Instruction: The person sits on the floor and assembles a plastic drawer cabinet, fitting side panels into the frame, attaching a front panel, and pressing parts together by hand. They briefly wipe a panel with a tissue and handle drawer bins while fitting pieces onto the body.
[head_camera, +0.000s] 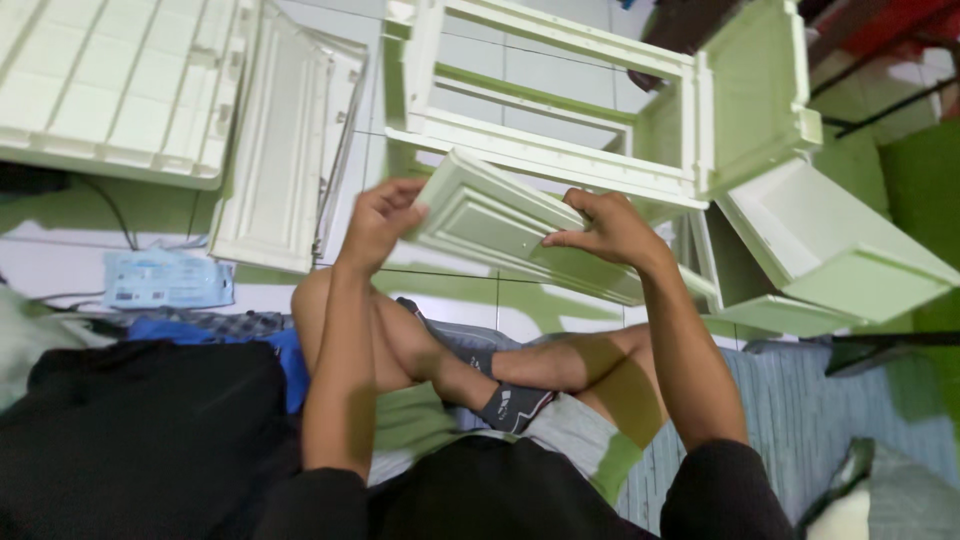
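Observation:
I hold a pale green plastic drawer-front panel (490, 225) tilted in front of me, above my crossed legs. My left hand (380, 215) grips its left end, fingers curled over the edge. My right hand (608, 228) presses on the panel's right part, fingers spread over its face. Just beyond the panel stands a pale green plastic cabinet frame (560, 160) lying on the tiled floor, with an open side wall (755, 95) at its right.
A ribbed plastic panel (110, 90) and a narrower panel (290, 140) lie at the upper left. A plastic drawer (830, 260) rests at the right. A blue packet (165, 280) lies on the floor at left, and dark cloth (130, 430) beside my knee.

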